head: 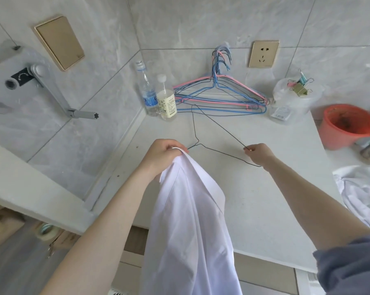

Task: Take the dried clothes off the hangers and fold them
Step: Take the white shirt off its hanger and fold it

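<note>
Grey sleeve [350, 262]: lower right corner of the frame, on the right upper arm; both forearms below it are bare.
White shirt [192, 220]: hangs from the left hand down the lower centre of the frame, past the counter's front edge, collar end uppermost.
Left hand [160, 155]: centre of the frame, knuckles up, fingers curled round the bunched top of the shirt.
Right hand [259, 154]: right of centre, level with the left, thumb and fingers pinching one corner of the black wire hanger [222, 152].
Hanger position: lifted between the two hands over the counter and out of the shirt; its far corner points up the frame toward the hanger pile, and its neck ends just beside the left fingertips. Whether it touches the cloth I cannot tell.
Countertop [264, 209]: white, filling the middle and right of the frame.
Crumpled white clothes [362, 192]: on the counter at the right edge.
Orange bucket [347, 126]: right edge, above the clothes.
Hanger pile [218, 92]: pink, blue and black wire hangers against the back wall, upper centre.
Bottles: a clear water bottle [147, 92] and a small labelled bottle [167, 101] upright just left of the pile.
Plastic container [292, 99]: right of the pile, binder clips [300, 86] on top.
Tiled wall [201, 22]: pale grey, with a gold wall socket [263, 54] upper right, a gold plate [59, 42] upper left and a metal crank handle [52, 90] at left.
</note>
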